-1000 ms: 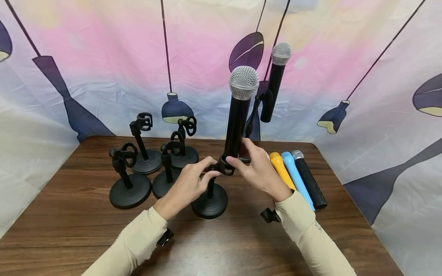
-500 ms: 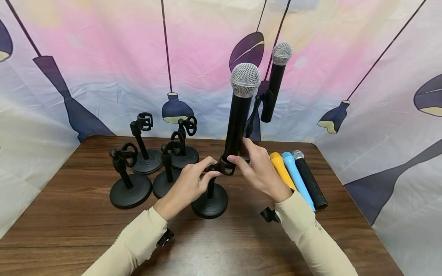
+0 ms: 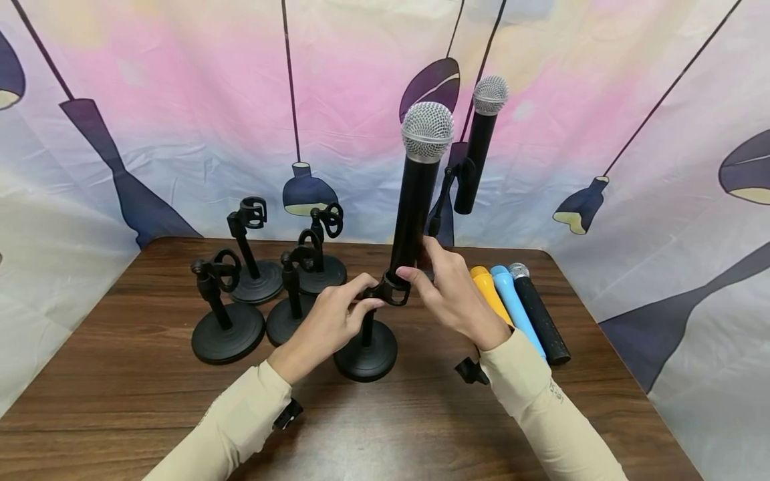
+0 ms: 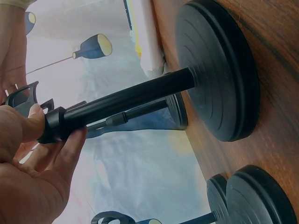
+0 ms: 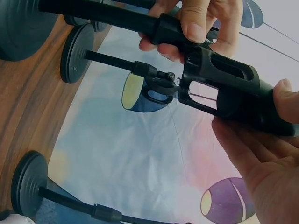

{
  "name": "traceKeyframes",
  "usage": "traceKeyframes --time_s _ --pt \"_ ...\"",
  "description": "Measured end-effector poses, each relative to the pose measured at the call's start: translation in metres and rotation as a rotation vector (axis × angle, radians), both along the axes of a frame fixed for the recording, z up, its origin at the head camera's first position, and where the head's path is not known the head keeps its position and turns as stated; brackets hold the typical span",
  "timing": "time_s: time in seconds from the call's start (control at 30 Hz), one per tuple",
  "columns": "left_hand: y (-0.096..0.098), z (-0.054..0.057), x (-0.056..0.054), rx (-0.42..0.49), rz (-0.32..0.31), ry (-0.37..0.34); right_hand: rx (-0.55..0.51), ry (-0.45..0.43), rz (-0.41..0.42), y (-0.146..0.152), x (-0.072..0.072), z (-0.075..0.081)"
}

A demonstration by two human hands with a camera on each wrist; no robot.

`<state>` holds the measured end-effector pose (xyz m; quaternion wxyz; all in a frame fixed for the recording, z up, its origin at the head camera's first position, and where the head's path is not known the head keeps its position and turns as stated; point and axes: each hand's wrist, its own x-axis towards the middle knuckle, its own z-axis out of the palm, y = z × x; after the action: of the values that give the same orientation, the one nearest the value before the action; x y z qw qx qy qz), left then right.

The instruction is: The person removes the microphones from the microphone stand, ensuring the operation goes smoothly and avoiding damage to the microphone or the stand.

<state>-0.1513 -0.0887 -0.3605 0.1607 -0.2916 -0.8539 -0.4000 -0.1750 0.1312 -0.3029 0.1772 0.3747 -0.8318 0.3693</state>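
A black microphone (image 3: 415,207) with a silver mesh head leans slightly right, its lower end inside the clip (image 5: 219,79) of a black desk stand (image 3: 365,354). My right hand (image 3: 457,294) grips the microphone's lower body between thumb and fingers, just above the clip. At the clip's joint, my left hand (image 3: 331,314) pinches the top of the stand between thumb and fingers. In the right wrist view the microphone's bottom end shows through the clip's opening. The stand's round base rests on the wooden table (image 3: 361,441).
Several black stands with bare clips (image 3: 228,327) are grouped on the left. Behind the hands, another microphone (image 3: 481,147) sits in a taller stand. A yellow microphone (image 3: 490,294), a blue microphone (image 3: 517,307) and a black microphone (image 3: 538,314) lie at the right. A patterned cloth (image 3: 198,120) hangs behind.
The held microphone has shifted upward a little in the head view, its mesh head higher than before. My right hand rises slightly with it; my left hand stays put on the stand.
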Motion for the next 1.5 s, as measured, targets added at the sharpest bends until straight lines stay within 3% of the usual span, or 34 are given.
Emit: traceKeyframes --time_s 0.4,0.6,0.8,1.0,1.3,1.5 --pt "-0.001 -0.001 -0.001 0.001 -0.002 -0.006 -0.003 -0.008 -0.005 0.001 -0.003 0.006" --pt "0.0 -0.001 -0.002 0.001 -0.004 0.001 -0.043 -0.055 -0.002 0.002 -0.003 0.009" --pt "0.0 0.002 -0.001 -0.021 0.004 -0.033 -0.137 -0.041 0.029 0.007 -0.004 0.03" --pt "0.0 0.001 0.0 -0.026 0.017 -0.043 -0.115 -0.089 -0.003 0.017 -0.004 0.041" --pt "0.002 0.002 -0.002 -0.023 0.066 -0.01 -0.048 -0.259 -0.104 0.041 -0.001 0.027" --pt "0.008 0.005 -0.006 -0.055 0.155 0.011 0.025 -0.293 -0.163 0.058 -0.003 0.009"
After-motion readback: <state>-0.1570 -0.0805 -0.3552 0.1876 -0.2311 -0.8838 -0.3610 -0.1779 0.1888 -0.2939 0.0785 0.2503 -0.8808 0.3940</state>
